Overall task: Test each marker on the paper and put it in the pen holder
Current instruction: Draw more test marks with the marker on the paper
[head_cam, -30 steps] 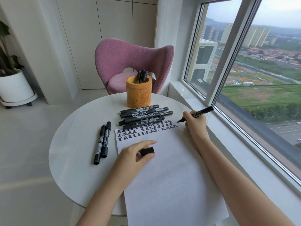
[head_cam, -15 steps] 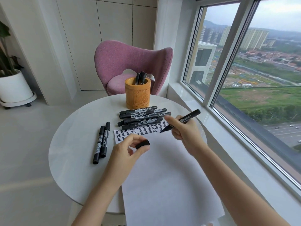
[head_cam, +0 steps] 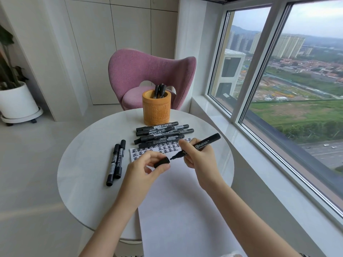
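Observation:
My right hand [head_cam: 199,158] grips an uncapped black marker [head_cam: 206,142], its tip pointing left toward a black cap [head_cam: 161,162] pinched in my left hand [head_cam: 144,169]. Tip and cap are a small gap apart, both raised above the white paper [head_cam: 178,210]. Rows of black test marks [head_cam: 161,148] fill the paper's far edge. Several capped markers [head_cam: 161,133] lie piled behind the marks. An orange pen holder [head_cam: 156,108] at the table's far side holds a few markers. Two more markers [head_cam: 116,162] lie side by side to the left.
The round white table [head_cam: 83,173] stands beside a window sill [head_cam: 241,145] on the right. A pink chair [head_cam: 148,76] is behind the table. A white plant pot [head_cam: 17,101] sits on the floor at far left.
My right hand has drawn back from the paper's far right edge toward the middle, turning the marker tip at the cap. My left hand has lifted the cap off the paper.

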Action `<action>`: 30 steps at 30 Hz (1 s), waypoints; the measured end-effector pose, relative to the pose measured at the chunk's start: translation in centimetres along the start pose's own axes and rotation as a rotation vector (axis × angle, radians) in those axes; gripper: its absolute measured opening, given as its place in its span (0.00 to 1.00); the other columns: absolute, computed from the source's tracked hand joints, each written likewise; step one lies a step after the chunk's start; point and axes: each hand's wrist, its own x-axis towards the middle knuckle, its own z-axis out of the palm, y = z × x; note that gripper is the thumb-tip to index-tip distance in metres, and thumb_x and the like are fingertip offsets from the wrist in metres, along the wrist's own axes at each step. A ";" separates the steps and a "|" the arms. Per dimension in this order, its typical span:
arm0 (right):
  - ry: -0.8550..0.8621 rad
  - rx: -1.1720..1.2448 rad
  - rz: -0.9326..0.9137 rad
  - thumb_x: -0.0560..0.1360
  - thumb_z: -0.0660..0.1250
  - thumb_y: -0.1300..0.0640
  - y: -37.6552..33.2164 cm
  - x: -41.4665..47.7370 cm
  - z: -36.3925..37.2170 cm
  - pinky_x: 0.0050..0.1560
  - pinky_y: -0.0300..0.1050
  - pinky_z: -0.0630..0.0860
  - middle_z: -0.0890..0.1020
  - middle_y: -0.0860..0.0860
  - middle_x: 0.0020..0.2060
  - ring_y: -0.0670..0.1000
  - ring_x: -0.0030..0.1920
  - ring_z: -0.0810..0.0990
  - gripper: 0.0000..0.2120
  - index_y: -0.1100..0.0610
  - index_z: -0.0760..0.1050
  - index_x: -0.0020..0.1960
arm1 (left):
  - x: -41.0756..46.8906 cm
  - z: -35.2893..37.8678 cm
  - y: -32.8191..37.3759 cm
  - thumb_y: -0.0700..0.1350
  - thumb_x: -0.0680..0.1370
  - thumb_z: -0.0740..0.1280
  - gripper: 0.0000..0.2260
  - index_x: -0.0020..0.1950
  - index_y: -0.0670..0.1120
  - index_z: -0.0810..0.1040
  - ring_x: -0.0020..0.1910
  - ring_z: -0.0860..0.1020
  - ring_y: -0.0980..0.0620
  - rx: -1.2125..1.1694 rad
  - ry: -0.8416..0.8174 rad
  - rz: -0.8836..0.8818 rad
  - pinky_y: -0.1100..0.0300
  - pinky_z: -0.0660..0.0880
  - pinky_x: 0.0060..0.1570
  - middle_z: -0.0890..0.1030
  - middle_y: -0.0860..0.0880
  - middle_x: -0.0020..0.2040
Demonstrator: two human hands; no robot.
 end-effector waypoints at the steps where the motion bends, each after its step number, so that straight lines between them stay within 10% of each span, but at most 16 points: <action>1: -0.012 -0.015 0.000 0.76 0.67 0.63 0.0 -0.1 0.1 0.25 0.37 0.55 0.59 0.47 0.22 0.48 0.24 0.55 0.18 0.56 0.61 0.33 | -0.1 0.1 0.1 0.43 0.70 0.74 0.08 0.43 0.54 0.79 0.43 0.79 0.53 0.000 -0.005 -0.001 0.68 0.72 0.40 0.83 0.60 0.42; 17: -0.046 -0.045 0.038 0.74 0.66 0.67 0.2 -1.3 3.0 0.23 0.35 0.59 0.63 0.45 0.20 0.46 0.22 0.59 0.22 0.54 0.62 0.27 | -1.0 0.1 1.2 0.41 0.68 0.76 0.08 0.39 0.53 0.79 0.35 0.74 0.53 0.148 0.151 0.143 0.66 0.71 0.39 0.81 0.60 0.38; 24: -0.135 -0.260 0.145 0.74 0.65 0.38 -1.1 -0.8 2.6 0.26 0.37 0.60 0.63 0.48 0.20 0.48 0.23 0.61 0.26 0.58 0.68 0.29 | -0.6 -0.9 1.9 0.42 0.72 0.72 0.04 0.43 0.51 0.80 0.33 0.77 0.60 0.050 0.191 0.058 0.72 0.71 0.37 0.83 0.59 0.37; 30: -0.112 -0.808 -0.576 0.76 0.67 0.60 -0.4 0.0 0.9 0.33 0.37 0.65 0.71 0.45 0.34 0.43 0.31 0.67 0.07 0.55 0.75 0.53 | 0.0 -2.4 2.0 0.43 0.74 0.69 0.03 0.41 0.48 0.80 0.30 0.76 0.59 0.060 0.189 0.020 0.59 0.74 0.38 0.82 0.54 0.33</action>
